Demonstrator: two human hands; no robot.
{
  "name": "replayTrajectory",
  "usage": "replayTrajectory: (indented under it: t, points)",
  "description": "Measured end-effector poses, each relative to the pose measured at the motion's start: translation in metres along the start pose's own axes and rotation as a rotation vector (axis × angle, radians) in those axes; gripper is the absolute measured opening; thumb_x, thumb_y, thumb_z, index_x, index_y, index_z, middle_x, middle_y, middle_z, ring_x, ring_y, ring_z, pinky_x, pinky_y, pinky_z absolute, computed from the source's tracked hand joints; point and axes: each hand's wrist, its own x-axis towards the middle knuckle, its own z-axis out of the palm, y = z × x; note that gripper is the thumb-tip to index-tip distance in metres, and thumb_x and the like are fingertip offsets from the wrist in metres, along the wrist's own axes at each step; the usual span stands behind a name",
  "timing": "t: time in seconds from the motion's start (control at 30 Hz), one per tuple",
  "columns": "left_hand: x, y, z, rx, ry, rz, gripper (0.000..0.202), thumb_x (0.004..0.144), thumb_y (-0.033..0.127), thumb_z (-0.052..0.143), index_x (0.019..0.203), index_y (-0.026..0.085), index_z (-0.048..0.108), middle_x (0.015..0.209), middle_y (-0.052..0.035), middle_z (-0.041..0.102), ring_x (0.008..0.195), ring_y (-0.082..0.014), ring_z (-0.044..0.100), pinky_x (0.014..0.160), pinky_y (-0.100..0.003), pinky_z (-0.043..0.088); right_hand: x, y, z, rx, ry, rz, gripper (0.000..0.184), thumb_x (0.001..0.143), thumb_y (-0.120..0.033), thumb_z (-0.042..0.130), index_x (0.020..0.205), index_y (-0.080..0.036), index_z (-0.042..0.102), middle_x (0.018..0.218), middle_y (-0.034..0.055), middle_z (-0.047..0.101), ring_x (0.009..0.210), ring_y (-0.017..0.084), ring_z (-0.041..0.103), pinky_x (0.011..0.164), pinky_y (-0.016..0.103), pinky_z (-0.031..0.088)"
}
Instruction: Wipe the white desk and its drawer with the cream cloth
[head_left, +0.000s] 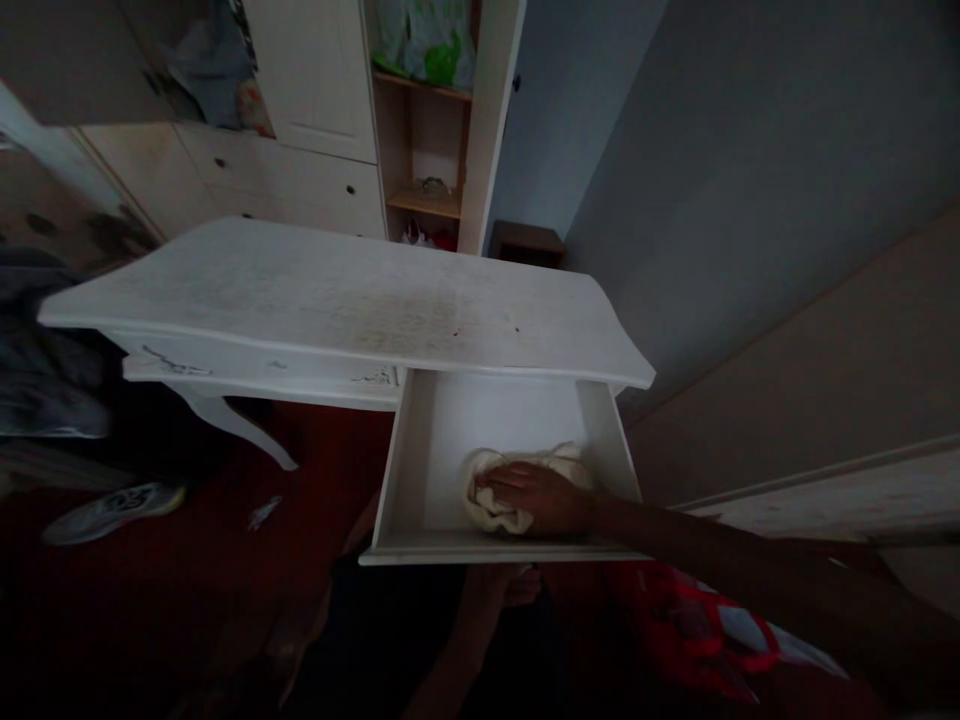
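The right hand (pixel 536 497) lay, grip spread, on the cloth (pixel 491 512) in the drawer (pixel 450 440); it looked soft, light, easy to bunch from above.

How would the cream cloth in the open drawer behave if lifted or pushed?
The cream cloth looks bunched and creased, so it is probably floppy, sagging when lifted. Its soft folds suggest light weight. Pushed by the right hand across the smooth drawer floor, it would likely slide and crumple, not roll.
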Motion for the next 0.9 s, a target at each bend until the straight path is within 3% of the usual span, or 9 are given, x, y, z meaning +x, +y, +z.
replayTrajectory:
  t: [0.17, 0.33, 0.47, 0.7, 0.9]
  points:
    - [-0.001, 0.000, 0.001, 0.013, 0.003, 0.002, 0.062, 0.048, 0.055, 0.079, 0.082, 0.005, 0.067, 0.076, -0.0197, 0.071, 0.069, -0.0289, 0.069, 0.069, -0.041, 0.055, -0.038, 0.016, 0.002, -0.136, 0.129, 0.219, 0.058, 0.087, -0.032, 0.054, 0.141, -0.015, 0.045, 0.146, 0.0136, 0.043, 0.137, 0.024, 0.037, 0.114, 0.040, 0.033]
    - [-0.005, 0.008, 0.004, 0.025, 0.023, 0.001, 0.065, 0.044, 0.058, 0.080, 0.080, 0.005, 0.066, 0.075, -0.0198, 0.071, 0.068, -0.0292, 0.069, 0.069, -0.041, 0.055, -0.041, 0.028, 0.006, -0.203, 0.244, 0.484, 0.060, 0.083, -0.031, 0.056, 0.140, -0.015, 0.045, 0.143, 0.0152, 0.045, 0.133, 0.026, 0.043, 0.112, 0.042, 0.037]
    - [-0.006, 0.005, 0.003, 0.037, 0.015, 0.027, 0.060, 0.049, 0.057, 0.078, 0.080, 0.006, 0.066, 0.074, -0.0184, 0.071, 0.068, -0.0291, 0.069, 0.068, -0.041, 0.055, -0.017, 0.041, 0.002, -0.265, 0.333, 0.619, 0.055, 0.084, -0.032, 0.053, 0.133, -0.007, 0.048, 0.139, 0.0206, 0.047, 0.131, 0.028, 0.043, 0.111, 0.041, 0.037]
    - [-0.001, -0.007, -0.002, 0.058, 0.009, 0.089, 0.061, 0.059, 0.060, 0.074, 0.085, 0.006, 0.066, 0.075, -0.0175, 0.071, 0.068, -0.0276, 0.069, 0.066, -0.039, 0.055, 0.060, 0.058, -0.019, -0.242, 0.535, 0.835, 0.041, 0.087, -0.035, 0.051, 0.118, -0.008, 0.052, 0.120, 0.0186, 0.058, 0.112, 0.027, 0.053, 0.097, 0.037, 0.042]
    - [-0.001, -0.009, -0.002, 0.061, 0.007, 0.107, 0.066, 0.058, 0.063, 0.074, 0.087, 0.004, 0.067, 0.077, -0.0194, 0.071, 0.070, -0.0282, 0.069, 0.068, -0.040, 0.055, 0.112, 0.054, -0.015, -0.120, 0.756, 1.038, 0.031, 0.085, -0.031, 0.054, 0.109, -0.010, 0.054, 0.109, 0.0159, 0.061, 0.104, 0.026, 0.056, 0.091, 0.036, 0.042]
